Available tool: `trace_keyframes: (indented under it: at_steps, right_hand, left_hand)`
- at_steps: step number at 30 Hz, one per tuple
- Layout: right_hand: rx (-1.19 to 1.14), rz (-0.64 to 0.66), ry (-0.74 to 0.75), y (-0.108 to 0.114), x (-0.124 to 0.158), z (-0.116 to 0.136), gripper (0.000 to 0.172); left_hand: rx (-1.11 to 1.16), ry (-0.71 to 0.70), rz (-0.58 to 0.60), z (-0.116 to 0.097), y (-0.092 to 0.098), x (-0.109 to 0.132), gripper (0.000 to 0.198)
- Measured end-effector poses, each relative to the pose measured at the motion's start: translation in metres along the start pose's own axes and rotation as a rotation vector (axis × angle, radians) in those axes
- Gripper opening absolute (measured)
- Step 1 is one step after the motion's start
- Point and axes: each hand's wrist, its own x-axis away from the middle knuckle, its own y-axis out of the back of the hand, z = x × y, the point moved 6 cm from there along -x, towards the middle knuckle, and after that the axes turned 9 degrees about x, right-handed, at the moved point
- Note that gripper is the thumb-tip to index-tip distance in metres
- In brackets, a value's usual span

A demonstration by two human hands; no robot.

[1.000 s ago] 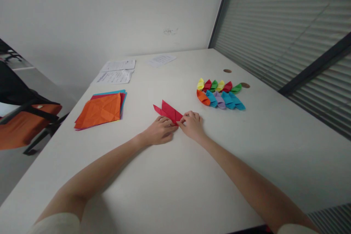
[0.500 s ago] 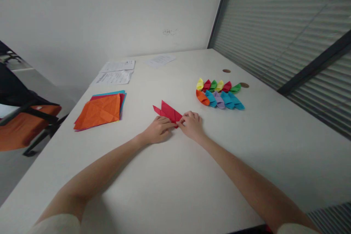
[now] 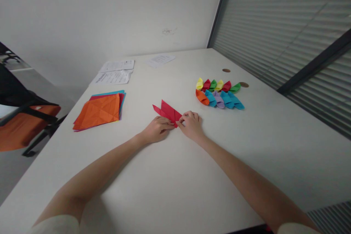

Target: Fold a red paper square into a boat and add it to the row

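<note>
A piece of red folded paper (image 3: 170,112) lies on the white table between my hands, with two pointed flaps aimed away to the upper left. My left hand (image 3: 157,129) rests at its near left side, fingers closed on the lower part of the paper. On the right, my right hand (image 3: 191,124) pinches the paper's near right edge between thumb and fingers. Fingertips hide part of the lower corner. Beyond my right hand sit two rows of small folded paper pieces, among them an orange piece (image 3: 202,97) and a lilac piece (image 3: 218,99).
A stack of coloured paper sheets, orange sheet (image 3: 100,109) on top, lies at the table's left. Printed papers (image 3: 113,76) are near the back left edge. An orange-seated chair (image 3: 30,122) stands left of the table. Window blinds (image 3: 274,36) run along the right.
My left fingers have shifted slightly left along the paper's near corner, exposing a little more of it. My right hand stays pinched on the right edge.
</note>
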Motion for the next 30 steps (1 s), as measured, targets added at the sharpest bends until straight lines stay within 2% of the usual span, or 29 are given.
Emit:
trace_keyframes:
  at_steps: [8,14,18,21,26,30]
  right_hand:
    - [-0.112,0.011,0.004,-0.003,-0.01,-0.017,0.026]
    - [-0.137,-0.061,0.054,0.001,-0.012,-0.017,0.025]
    - [-0.16,-0.134,0.113,0.004,-0.012,-0.016,0.018]
    - [-0.187,-0.096,0.195,0.002,-0.012,-0.016,0.011]
    - [-0.145,-0.03,0.356,0.002,-0.006,-0.01,0.021]
    - [-0.038,-0.004,0.429,0.006,-0.002,-0.003,0.025]
  left_hand:
    - [-0.009,-0.08,0.077,-0.021,-0.004,0.002,0.039]
    - [-0.004,-0.117,-0.002,-0.023,-0.005,0.004,0.032]
    - [-0.047,-0.072,0.005,-0.019,-0.007,0.004,0.032]
    - [-0.088,0.003,0.002,-0.016,-0.006,0.004,0.036]
    - [-0.109,0.055,0.032,-0.014,-0.006,0.005,0.037]
    - [-0.1,0.067,0.041,-0.013,-0.006,0.005,0.036]
